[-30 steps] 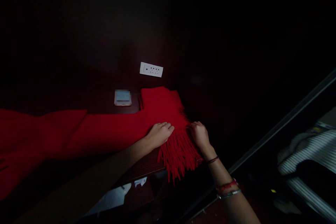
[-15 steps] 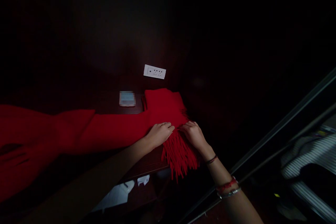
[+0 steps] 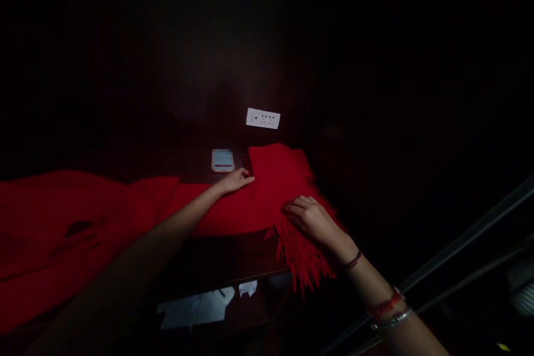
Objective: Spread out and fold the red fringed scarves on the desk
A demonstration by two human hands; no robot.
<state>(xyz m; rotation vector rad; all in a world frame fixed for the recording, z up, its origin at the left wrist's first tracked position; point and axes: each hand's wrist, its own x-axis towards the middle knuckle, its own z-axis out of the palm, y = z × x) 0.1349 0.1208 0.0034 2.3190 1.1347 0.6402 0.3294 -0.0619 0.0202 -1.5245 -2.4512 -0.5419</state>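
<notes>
A long red scarf (image 3: 233, 208) lies across a dark wooden table (image 3: 225, 261), running off to the left. Its fringe (image 3: 306, 256) hangs over the front edge at the right. My left hand (image 3: 234, 181) rests flat on the scarf's far edge, fingers stretched toward the folded part, close to a phone (image 3: 222, 160). My right hand (image 3: 311, 217) presses on the scarf just above the fringe, fingers spread and slightly curled. Bracelets circle my right wrist.
A white wall socket (image 3: 262, 118) sits on the dark panel behind the table. White paper scraps (image 3: 196, 307) lie below the table's front edge. A metal rail (image 3: 450, 256) slants across the lower right. The surroundings are very dark.
My left hand has left the fringe and reached farther back along the scarf toward the phone. My right hand stays near the fringe. The view has shifted left.
</notes>
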